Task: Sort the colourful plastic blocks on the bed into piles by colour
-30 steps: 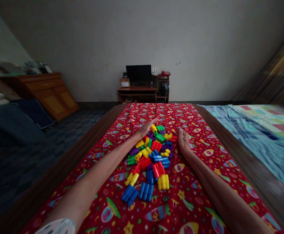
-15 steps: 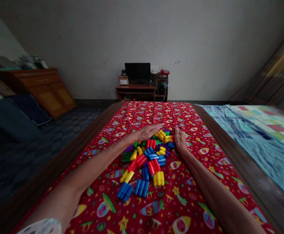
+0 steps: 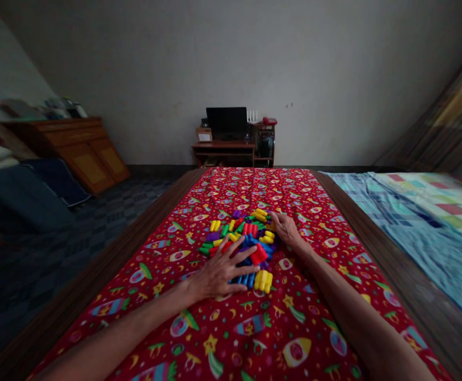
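Observation:
A heap of plastic building blocks (image 3: 250,229) in red, yellow, blue, green and purple lies on a red cloth (image 3: 255,328) printed with rockets and stars. Each block looks like a few short pegs joined side by side. My left hand (image 3: 219,271) is spread palm down over the near left of the heap, fingers apart, hiding some blocks below. Close to its fingertips are a red block (image 3: 258,254) and a yellow block (image 3: 263,281). At the heap's right side rests my right hand (image 3: 287,229), cupped against the blocks with its fingers slightly bent, gripping none that I can see.
The cloth covers a table with dark wooden edges (image 3: 368,233). On the right lies a bed with a light blue sheet (image 3: 397,238). A desk with a monitor (image 3: 227,123) stands by the far wall, and a wooden cabinet (image 3: 84,153) at the left.
My left hand has moved from the heap's far left side to its near side and spread out. Nearest blocks are pushed inward, the heap is more compact. My right hand stays at the right side, fingers more bent.

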### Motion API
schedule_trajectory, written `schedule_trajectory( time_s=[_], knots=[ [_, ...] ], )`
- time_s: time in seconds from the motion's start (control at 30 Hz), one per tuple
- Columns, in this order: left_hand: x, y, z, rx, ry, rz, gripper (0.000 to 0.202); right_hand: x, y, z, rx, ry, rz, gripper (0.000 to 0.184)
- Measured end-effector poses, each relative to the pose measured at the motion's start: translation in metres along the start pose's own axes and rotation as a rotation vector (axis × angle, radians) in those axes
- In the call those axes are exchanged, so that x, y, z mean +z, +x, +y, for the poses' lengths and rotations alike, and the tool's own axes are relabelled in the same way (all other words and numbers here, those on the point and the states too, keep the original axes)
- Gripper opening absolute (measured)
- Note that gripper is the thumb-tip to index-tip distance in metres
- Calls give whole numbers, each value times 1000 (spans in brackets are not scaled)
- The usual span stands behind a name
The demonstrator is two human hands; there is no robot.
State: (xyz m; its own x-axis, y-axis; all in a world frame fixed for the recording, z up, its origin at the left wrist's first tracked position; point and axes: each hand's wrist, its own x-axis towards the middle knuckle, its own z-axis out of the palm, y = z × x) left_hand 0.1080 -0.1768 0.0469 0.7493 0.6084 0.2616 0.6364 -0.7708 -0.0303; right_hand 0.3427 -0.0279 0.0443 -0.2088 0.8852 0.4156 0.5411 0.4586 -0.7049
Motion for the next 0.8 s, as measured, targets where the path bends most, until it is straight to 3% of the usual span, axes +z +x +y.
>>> schedule_trajectory(
  time_s=[0.1, 0.2, 0.33, 0.43, 0.5, 0.63, 0.73, 0.8],
  knots=[
    [1, 39, -19, -34, -25, 30, 57, -5, -3, -5, 43, 14, 42, 66],
    [-6, 51, -33, -87, -86, 89, 53, -9, -4, -3, 37, 49, 134, 67],
    [-5, 20, -59, -401, -153, 306, 56, -11, -2, 12, 25, 59, 138, 73],
    [15, -8, -78, -715, -206, 404, 61, -6, -2, 18, 64, 123, 77, 76],
    [32, -11, -85, -840, -308, 413, 62, 0, -3, 16, 61, 170, 62, 74],
    [47, 25, -82, -838, -479, 387, 61, 6, -5, 6, 55, 189, 20, 72],
    [39, 57, -75, -777, -548, 354, 63, 1, -3, 7, 100, 188, 53, 74],
    [28, 66, -68, -683, -566, 357, 62, -5, -1, 15, 124, 208, 106, 77]
  ],
)
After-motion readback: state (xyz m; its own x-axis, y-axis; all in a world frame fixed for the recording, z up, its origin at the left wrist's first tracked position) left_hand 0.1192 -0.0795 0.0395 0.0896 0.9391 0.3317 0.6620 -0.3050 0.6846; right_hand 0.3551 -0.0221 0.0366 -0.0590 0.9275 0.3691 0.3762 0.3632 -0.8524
